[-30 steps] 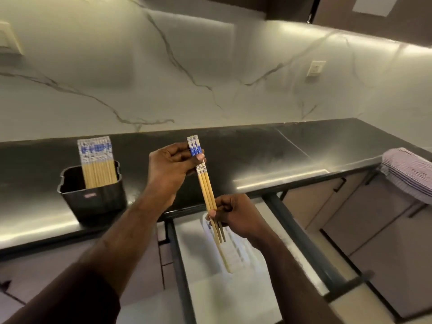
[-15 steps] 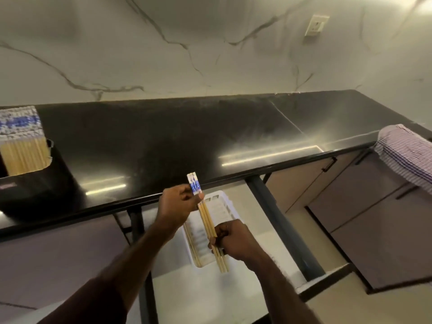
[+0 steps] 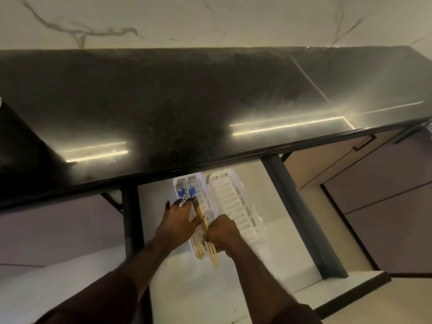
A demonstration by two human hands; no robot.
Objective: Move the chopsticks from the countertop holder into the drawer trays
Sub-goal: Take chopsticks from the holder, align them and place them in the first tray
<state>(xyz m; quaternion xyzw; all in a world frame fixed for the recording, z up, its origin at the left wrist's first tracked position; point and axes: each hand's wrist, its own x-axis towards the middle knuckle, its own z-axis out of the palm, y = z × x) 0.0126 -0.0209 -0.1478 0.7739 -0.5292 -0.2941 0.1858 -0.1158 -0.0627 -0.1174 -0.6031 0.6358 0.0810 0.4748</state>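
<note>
Lowering chopsticks [image 3: 203, 226] into left tray [image 3: 210, 206], previously above, both hands gripping

I see tan chopsticks [image 3: 203, 226] with blue-patterned tops, white slotted trays [image 3: 236, 206], black countertop [image 3: 163, 108], grey-veined marble wall [image 3: 163, 19].

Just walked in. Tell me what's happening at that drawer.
A person is laying chopsticks into the left white tray in the open drawer under the black countertop. The left hand presses near their blue-patterned ends; the right hand grips the plain ends. The right white tray beside it looks empty.
</note>
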